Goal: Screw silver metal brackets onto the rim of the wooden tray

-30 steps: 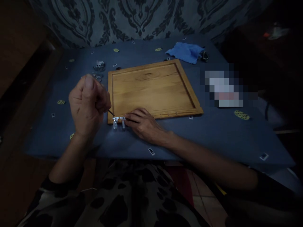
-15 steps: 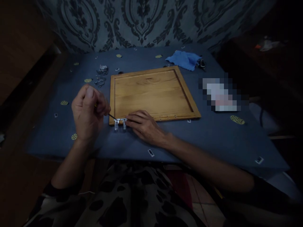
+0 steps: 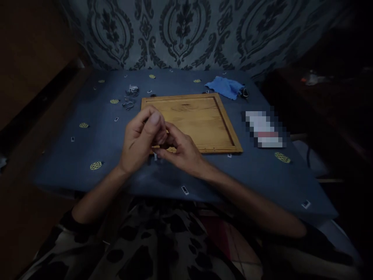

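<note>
A framed wooden panel (image 3: 189, 116) lies flat on the blue patterned cloth. Over its near left corner, my left hand (image 3: 142, 142) is closed, thumb on top; whatever it holds is hidden behind the fingers. Fingertips of my right hand (image 3: 183, 149) meet those of my left, with thumb and fingers pinched round something too small and dark to make out. Part of a shiny metal hinge (image 3: 155, 156) shows below the right thumb at the panel's near edge. Several small holes run along that edge, right of my hands.
Loose metal hardware (image 3: 132, 91) lies beyond the panel's left corner. A blue cloth (image 3: 224, 87) is crumpled behind the panel, with a dark object beside it. On the right sits a blurred-out pale item (image 3: 264, 129). Patterned fabric (image 3: 183, 31) hangs at the back.
My left hand has moved right to meet my right hand. My right hand has risen off the panel's edge, its fingers now pinched. The thin dark shaft is no longer visible. The view has shifted slightly.
</note>
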Available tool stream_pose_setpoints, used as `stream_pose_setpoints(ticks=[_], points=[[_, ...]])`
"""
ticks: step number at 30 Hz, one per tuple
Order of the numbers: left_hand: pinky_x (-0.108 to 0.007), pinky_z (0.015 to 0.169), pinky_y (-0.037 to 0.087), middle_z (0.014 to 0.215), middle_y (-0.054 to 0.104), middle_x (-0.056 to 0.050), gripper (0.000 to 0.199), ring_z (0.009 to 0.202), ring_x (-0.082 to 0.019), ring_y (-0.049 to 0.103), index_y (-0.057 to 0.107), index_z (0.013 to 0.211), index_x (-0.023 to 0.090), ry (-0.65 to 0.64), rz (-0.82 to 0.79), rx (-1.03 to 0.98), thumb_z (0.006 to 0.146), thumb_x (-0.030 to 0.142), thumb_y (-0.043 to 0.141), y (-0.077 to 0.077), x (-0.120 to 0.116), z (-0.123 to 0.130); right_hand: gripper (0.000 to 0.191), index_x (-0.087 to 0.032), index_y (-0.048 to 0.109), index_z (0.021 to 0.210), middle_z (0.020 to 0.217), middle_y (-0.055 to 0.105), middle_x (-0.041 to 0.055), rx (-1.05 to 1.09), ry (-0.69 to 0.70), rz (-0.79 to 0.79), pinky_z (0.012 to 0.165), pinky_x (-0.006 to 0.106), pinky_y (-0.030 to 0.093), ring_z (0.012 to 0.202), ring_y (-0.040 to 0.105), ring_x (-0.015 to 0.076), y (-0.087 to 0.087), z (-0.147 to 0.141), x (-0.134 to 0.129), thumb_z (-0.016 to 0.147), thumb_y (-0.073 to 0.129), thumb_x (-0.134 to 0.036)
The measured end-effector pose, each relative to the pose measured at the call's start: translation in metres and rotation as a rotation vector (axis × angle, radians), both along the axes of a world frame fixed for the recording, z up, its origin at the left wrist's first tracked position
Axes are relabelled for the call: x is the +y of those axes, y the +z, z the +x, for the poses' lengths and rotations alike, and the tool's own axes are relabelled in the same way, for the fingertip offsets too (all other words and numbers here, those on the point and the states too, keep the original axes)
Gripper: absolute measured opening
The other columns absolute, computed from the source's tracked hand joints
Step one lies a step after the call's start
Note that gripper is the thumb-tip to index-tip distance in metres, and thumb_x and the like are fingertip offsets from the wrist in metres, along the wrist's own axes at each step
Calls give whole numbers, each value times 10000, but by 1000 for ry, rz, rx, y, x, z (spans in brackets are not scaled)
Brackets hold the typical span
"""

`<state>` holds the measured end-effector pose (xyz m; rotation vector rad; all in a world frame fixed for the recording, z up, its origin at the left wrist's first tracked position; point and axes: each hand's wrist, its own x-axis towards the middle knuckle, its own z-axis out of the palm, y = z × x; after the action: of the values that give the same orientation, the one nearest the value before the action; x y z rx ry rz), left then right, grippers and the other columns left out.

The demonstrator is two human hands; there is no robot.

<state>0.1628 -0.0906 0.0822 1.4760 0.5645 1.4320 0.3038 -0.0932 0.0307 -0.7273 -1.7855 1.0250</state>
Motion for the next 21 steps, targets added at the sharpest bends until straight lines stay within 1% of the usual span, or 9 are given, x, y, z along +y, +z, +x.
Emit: stream_pose_setpoints(ticks=[2, 4, 5, 6, 9, 11, 14, 17, 21], points=[[-279, 650, 515, 755, 570, -9, 338, 693, -139, 593, 625, 871, 210, 2, 23, 88, 988, 525, 587, -3, 4, -5, 498, -213, 512, 1409, 909, 683, -14, 1, -52, 19, 666, 274, 555, 698, 651, 131, 1, -1, 2, 927, 631, -232], [-333, 822, 568, 1002, 648, -48, 364, 948, -191, 667, 637, 1093, 251, 52, 70, 164, 962, 588, 593, -8, 9, -18, 460, -233, 505, 1403, 818, 648, -41, 19, -99, 7, 617, 268, 543, 619, 622, 119, 0, 0, 5, 953, 604, -246], [-357, 901, 565, 1118, 648, -59, 415, 1061, -213, 661, 614, 1184, 271, 90, 103, 206, 943, 609, 611, -12, 11, -27, 434, -240, 508, 1390, 794, 637, -48, 35, -117, -10, 601, 265, 538, 593, 613, 114, -2, 2, 7, 967, 601, -268], [-376, 950, 554, 1167, 642, -63, 467, 1124, -228, 646, 594, 1236, 280, 120, 141, 266, 920, 620, 639, -17, 14, -37, 400, -242, 518, 1365, 786, 635, -48, 54, -131, -31, 591, 264, 537, 583, 612, 111, -3, 3, 8, 978, 601, -298], [-465, 1069, 489, 1248, 627, -83, 609, 1210, -279, 600, 577, 1285, 254, 139, 113, 611, 842, 647, 719, -38, 15, -65, 338, -232, 553, 1255, 823, 659, -31, 132, -165, -81, 584, 261, 541, 586, 623, 102, -6, 6, 12, 982, 627, -419], [-508, 1028, 497, 1224, 629, -102, 717, 1181, -316, 577, 590, 1278, 230, 133, 117, 875, 788, 740, 704, -53, 11, -76, 348, -234, 558, 1206, 817, 664, -33, 179, -176, -102, 579, 259, 541, 570, 625, 96, -8, 6, 13, 981, 620, -492], [-515, 1007, 496, 1214, 630, -114, 735, 1152, -324, 555, 603, 1252, 212, 106, 166, 1081, 787, 778, 664, -72, 3, -78, 346, -231, 564, 1120, 819, 676, -37, 227, -180, -125, 577, 254, 537, 542, 628, 84, -12, 1, 14, 990, 585, -552], [-511, 991, 491, 1190, 634, -123, 707, 1124, -322, 557, 624, 1191, 200, 145, 213, 1133, 806, 793, 621, -83, 0, -73, 334, -221, 577, 1020, 850, 680, -29, 236, -199, -119, 574, 246, 531, 549, 634, 78, -14, -3, 12, 982, 601, -551], [-478, 976, 488, 1167, 638, -103, 654, 1113, -304, 563, 638, 1151, 219, 170, 232, 1121, 816, 780, 623, -90, 2, -70, 311, -218, 602, 953, 816, 646, -33, 193, -227, -108, 600, 256, 538, 580, 632, 91, -16, -6, 11, 973, 625, -528]])
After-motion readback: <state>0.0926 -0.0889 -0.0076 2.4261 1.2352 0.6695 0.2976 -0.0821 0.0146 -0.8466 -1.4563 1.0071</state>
